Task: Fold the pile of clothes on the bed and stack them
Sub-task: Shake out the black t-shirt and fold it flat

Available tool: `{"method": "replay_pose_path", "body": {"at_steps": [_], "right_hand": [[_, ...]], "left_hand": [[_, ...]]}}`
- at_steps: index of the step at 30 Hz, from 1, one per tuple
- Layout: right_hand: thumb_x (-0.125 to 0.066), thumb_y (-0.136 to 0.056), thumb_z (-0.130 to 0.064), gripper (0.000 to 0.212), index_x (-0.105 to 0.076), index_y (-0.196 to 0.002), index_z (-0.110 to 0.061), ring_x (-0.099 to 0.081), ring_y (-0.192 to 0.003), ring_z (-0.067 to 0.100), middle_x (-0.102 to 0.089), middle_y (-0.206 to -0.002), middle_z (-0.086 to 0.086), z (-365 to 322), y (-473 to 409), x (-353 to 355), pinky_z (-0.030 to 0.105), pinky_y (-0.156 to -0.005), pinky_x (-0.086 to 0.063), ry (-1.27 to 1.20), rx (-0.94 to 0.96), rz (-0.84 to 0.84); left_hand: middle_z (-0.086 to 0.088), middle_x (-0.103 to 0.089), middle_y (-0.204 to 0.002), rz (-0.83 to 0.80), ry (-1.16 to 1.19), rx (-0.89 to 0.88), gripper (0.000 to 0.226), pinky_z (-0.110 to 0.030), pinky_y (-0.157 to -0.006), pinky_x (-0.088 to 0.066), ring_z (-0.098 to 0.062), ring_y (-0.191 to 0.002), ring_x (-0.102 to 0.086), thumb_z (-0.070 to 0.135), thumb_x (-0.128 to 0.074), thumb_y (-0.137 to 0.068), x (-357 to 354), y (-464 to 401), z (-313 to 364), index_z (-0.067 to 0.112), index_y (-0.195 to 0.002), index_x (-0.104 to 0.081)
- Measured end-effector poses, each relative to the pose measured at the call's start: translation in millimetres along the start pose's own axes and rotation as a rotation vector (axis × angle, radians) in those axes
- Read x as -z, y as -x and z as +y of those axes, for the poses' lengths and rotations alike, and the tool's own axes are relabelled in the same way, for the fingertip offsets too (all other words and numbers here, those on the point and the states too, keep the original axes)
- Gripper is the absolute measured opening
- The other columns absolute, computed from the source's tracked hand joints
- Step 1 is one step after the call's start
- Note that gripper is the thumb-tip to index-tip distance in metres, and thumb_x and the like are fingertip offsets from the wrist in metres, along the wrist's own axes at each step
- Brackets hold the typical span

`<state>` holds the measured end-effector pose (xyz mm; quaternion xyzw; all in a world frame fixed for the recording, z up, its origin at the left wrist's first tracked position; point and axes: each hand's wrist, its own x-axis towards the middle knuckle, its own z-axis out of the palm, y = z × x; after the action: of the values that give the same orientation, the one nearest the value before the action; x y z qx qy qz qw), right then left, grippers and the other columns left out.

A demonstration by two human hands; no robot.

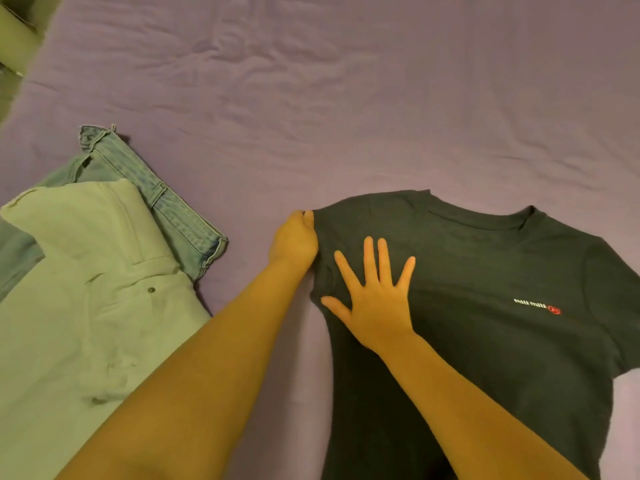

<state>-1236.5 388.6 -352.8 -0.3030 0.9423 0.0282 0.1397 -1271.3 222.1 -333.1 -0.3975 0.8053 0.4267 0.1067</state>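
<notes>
A dark T-shirt (485, 323) with a small white and red chest logo lies face up on the purple bedsheet (346, 116), its collar toward the far side. Its left sleeve is folded inward over the body. My left hand (294, 240) grips the shirt's folded left shoulder edge. With fingers spread flat, my right hand (374, 299) presses on the folded part, just right of the left hand. At the left lie light green trousers (86, 289) on top of blue jeans (166, 202).
The trousers and jeans take up the near left of the bed. A pale object (14, 36) shows beyond the bed's far left corner. Wrinkled bare sheet stretches across the far half of the bed.
</notes>
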Motion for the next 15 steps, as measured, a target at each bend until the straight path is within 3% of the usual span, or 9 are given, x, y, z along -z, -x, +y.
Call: {"method": "replay_pose_path", "body": {"at_steps": [3, 6, 8, 11, 13, 15], "right_hand": [[0.001, -0.081, -0.075, 0.079, 0.011, -0.148, -0.034, 0.011, -0.145, 0.037, 0.008, -0.158, 0.017, 4, -1, 0, 0.07, -0.106, 0.006, 0.033, -0.002, -0.04], [-0.01, -0.087, -0.072, 0.077, -0.003, -0.15, -0.029, -0.002, -0.146, 0.036, -0.008, -0.159, 0.015, 17, 31, 4, 0.066, -0.112, -0.006, -0.006, 0.046, -0.035], [-0.019, -0.09, -0.068, 0.073, -0.018, -0.15, -0.025, -0.013, -0.145, 0.036, -0.02, -0.156, 0.016, 28, 72, -3, 0.063, -0.112, -0.015, -0.032, 0.063, -0.026], [-0.018, -0.091, -0.064, 0.069, -0.02, -0.149, -0.026, -0.015, -0.144, 0.035, -0.028, -0.153, 0.016, 38, 145, -24, 0.061, -0.113, -0.016, -0.064, 0.049, -0.04], [-0.017, -0.092, -0.063, 0.067, -0.02, -0.148, -0.026, -0.014, -0.144, 0.036, -0.029, -0.153, 0.016, 34, 171, -33, 0.062, -0.112, -0.015, -0.061, 0.032, -0.059], [-0.022, -0.091, -0.061, 0.067, -0.024, -0.148, -0.025, -0.017, -0.143, 0.038, -0.029, -0.153, 0.016, 26, 175, -34, 0.063, -0.112, -0.013, -0.058, 0.002, -0.074]], "left_hand": [[-0.012, -0.061, -0.091, -0.018, 0.409, 0.101, 0.04, -0.036, -0.067, -0.055, -0.025, -0.083, -0.06, 0.045, -0.035, -0.101, -3, 29, -9, 0.008, -0.098, -0.052], [-0.006, -0.057, -0.072, -0.048, 0.566, 0.149, 0.041, -0.023, -0.056, -0.053, -0.015, -0.063, -0.056, 0.047, -0.039, -0.098, -2, 78, -26, 0.009, -0.092, -0.055], [-0.008, -0.056, -0.069, -0.09, 0.55, 0.136, 0.038, -0.031, -0.068, -0.054, -0.017, -0.064, -0.056, 0.044, -0.046, -0.097, -5, 112, -45, 0.009, -0.083, -0.055], [-0.019, -0.067, -0.085, -0.145, 0.383, 0.175, 0.04, -0.038, -0.083, -0.053, -0.026, -0.082, -0.065, 0.037, -0.061, -0.091, -19, 158, -81, -0.003, -0.097, -0.062], [-0.018, -0.063, -0.079, -0.187, 0.262, 0.162, 0.035, -0.035, -0.074, -0.049, -0.027, -0.076, -0.061, 0.033, -0.066, -0.088, -34, 189, -97, -0.001, -0.092, -0.062], [-0.002, -0.052, -0.062, -0.186, 0.174, 0.134, 0.024, -0.03, -0.061, -0.039, -0.019, -0.066, -0.051, 0.027, -0.064, -0.09, -45, 213, -104, 0.014, -0.072, -0.053]]}}
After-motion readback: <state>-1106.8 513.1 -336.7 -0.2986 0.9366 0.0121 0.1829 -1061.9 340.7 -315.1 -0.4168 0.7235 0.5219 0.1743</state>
